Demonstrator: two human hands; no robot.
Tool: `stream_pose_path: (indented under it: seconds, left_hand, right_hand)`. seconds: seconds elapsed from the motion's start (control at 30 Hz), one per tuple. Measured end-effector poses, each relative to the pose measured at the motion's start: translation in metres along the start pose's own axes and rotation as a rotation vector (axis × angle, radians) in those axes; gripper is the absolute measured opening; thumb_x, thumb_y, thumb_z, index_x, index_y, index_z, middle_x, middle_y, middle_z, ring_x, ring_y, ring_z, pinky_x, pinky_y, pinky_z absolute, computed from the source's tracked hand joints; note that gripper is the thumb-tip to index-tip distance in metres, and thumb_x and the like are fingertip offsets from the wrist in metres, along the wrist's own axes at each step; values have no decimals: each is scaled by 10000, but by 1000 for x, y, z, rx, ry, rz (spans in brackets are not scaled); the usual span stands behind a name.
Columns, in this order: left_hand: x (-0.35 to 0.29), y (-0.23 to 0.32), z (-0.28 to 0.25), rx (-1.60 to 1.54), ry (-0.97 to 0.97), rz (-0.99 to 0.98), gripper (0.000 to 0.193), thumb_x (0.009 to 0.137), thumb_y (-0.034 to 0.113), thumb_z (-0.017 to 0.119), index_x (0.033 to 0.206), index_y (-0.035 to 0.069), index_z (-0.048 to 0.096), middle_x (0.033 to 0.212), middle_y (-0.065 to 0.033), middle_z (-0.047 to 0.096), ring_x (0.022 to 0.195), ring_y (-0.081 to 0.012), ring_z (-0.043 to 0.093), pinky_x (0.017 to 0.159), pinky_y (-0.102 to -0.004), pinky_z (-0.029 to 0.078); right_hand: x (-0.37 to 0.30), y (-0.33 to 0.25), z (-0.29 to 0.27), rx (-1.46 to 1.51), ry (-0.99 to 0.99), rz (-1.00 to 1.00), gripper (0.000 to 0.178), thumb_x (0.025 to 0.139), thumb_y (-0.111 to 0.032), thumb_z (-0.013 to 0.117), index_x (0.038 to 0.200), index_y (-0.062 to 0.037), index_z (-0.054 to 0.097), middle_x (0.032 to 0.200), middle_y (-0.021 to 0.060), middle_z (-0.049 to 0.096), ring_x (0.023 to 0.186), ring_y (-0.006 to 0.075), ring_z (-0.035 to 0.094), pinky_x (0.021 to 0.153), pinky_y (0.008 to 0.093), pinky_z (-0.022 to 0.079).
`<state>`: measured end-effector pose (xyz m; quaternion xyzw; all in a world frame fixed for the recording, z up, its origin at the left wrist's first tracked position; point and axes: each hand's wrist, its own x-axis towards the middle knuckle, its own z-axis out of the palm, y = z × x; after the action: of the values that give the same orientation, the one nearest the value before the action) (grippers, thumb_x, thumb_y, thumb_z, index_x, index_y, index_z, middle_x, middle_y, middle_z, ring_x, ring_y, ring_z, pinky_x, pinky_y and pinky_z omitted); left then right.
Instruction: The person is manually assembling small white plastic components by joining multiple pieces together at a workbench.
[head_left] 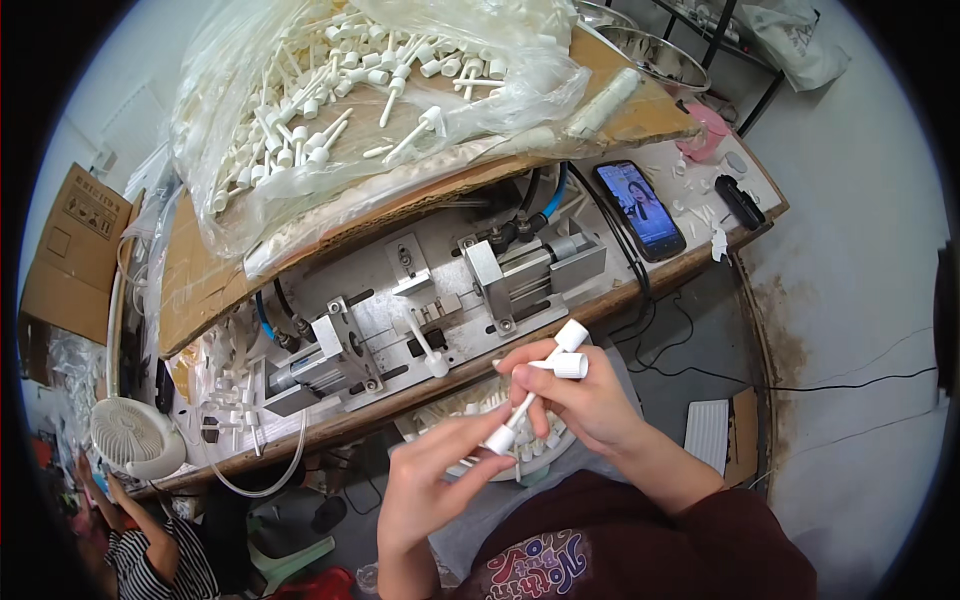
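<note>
My right hand (pixel 595 405) is closed around white caps with thin stems; two ribbed caps (pixel 571 366) stick out above its fingers. Between the thumb and fingers of my left hand (pixel 432 478) is another white cap (pixel 500 440), its stem pointing up toward the right hand. Both hands are in front of the bench edge, over a round tub (pixel 548 458) of similar white pieces. Just beyond them, a single stemmed cap (pixel 432 358) rests on the metal fixture (pixel 405 335), between two cylinder clamps (pixel 525 275).
A cardboard sheet (pixel 210 285) above the fixture bears a plastic bag with many stemmed caps (pixel 330 85). To the right lie a lit phone (pixel 640 210) and black cables (pixel 615 235). At left are a white fan (pixel 138 437) and another person in a striped top (pixel 165 555).
</note>
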<state>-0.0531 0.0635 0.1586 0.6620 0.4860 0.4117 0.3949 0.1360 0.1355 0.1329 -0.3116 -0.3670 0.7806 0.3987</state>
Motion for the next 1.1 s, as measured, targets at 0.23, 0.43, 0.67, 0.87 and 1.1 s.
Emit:
stream_pose_path:
  seconds: [0.23,0.43,0.67,0.87,1.1]
  left_hand:
    - [-11,9,-2,53,211,80,345,670,-33,816,1003,27,753,977,-118,687,826,-174,687,690,-279,561]
    - [11,-28,7,544,504,75,363,700,-28,771,1052,49,729,1093,-86,692,859,-215,669,729,-316,537]
    - [27,-38,3,882,388,15,316,729,46,759,1042,64,725,1234,-53,670,684,-219,654,642,-309,519]
    - [32,-35,-7,916,331,-21,281,738,130,773,1013,89,734,1194,-27,688,604,-224,649,599,-299,515]
    - [35,-33,-7,849,350,-21,282,727,70,773,1007,60,737,1175,-56,694,612,-190,675,602,-283,529]
  right_hand:
    - [8,0,-7,-107,126,-158,234,969,-100,595,1140,52,644,860,134,682,599,124,610,550,248,499]
    - [4,12,-6,-204,111,-236,220,969,-61,583,1151,48,642,912,154,692,647,129,638,592,257,526]
    - [4,10,-6,-263,97,-198,224,962,-51,587,1155,55,626,918,149,698,669,140,656,612,264,547]
    - [4,15,-8,-285,87,-174,237,965,-52,580,1171,58,619,912,143,698,663,143,657,613,267,551]
    - [1,18,-4,-342,31,-228,289,959,-44,582,1238,24,617,943,109,703,705,119,673,646,253,554]
